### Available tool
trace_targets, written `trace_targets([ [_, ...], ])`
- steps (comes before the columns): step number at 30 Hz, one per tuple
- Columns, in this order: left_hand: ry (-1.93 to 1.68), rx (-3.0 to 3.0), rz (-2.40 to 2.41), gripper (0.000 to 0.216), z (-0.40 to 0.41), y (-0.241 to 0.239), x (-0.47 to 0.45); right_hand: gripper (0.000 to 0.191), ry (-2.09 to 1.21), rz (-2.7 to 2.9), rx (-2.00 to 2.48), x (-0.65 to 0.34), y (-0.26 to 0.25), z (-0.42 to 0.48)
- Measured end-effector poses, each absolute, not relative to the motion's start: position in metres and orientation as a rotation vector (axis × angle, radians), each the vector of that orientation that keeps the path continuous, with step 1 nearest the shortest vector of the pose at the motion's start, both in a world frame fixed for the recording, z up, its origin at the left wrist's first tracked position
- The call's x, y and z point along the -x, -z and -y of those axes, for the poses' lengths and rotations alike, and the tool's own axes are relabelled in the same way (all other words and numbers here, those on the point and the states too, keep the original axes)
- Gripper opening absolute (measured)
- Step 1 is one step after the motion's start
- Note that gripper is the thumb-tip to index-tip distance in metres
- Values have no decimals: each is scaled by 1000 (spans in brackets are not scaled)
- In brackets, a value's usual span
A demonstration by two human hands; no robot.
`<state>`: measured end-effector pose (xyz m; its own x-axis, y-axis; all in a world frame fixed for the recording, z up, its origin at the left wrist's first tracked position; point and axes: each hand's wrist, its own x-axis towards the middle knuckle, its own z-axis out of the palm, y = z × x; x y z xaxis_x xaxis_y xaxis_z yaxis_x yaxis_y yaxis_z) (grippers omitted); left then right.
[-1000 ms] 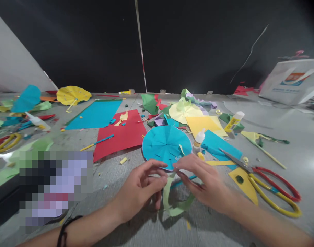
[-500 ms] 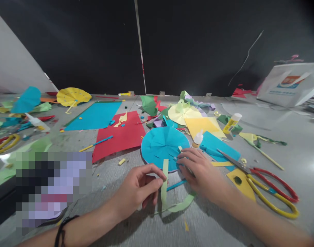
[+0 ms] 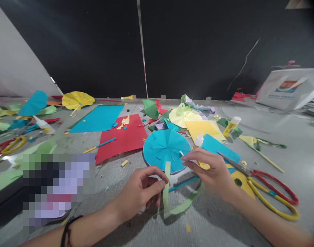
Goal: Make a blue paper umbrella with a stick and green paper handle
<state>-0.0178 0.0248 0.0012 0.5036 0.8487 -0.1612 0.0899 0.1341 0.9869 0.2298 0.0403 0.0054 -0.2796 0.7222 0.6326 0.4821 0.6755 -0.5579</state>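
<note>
Craft workspace: scissors (image 3: 245, 170), glue (image 3: 231, 127), paper (image 3: 164, 142)

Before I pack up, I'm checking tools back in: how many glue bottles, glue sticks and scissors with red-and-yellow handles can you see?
Glue bottles: 2
Glue sticks: 2
Scissors with red-and-yellow handles: 2
Total: 6

Scissors (image 3: 272, 193) lie right of a paper disc (image 3: 167, 147), a bag (image 3: 288, 96) behind them near the counter's (image 3: 136, 230) back edge.
</note>
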Motion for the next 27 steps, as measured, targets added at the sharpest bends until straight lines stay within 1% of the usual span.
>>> trace_targets([
  [10, -664, -1342, -912, 28, -24, -2, 17, 21, -705, 1929, 979, -225, -11, -36],
  [18, -668, -1337, -903, 27, -25, 2, 18, 27, -1064, 1748, 942, -214, -6, -32],
  [23, -661, -1335, -905, 28, -25, 2, 18, 37, -1082, 1772, 954, -215, -13, -28],
  [25, -664, -1327, -898, 30, -25, 1, 18, 42, -1042, 1820, 967, -216, -16, -26],
  [27, -663, -1312, -871, 32, -24, 1, 19, 43, -953, 1863, 1005, -218, -17, -26],
])
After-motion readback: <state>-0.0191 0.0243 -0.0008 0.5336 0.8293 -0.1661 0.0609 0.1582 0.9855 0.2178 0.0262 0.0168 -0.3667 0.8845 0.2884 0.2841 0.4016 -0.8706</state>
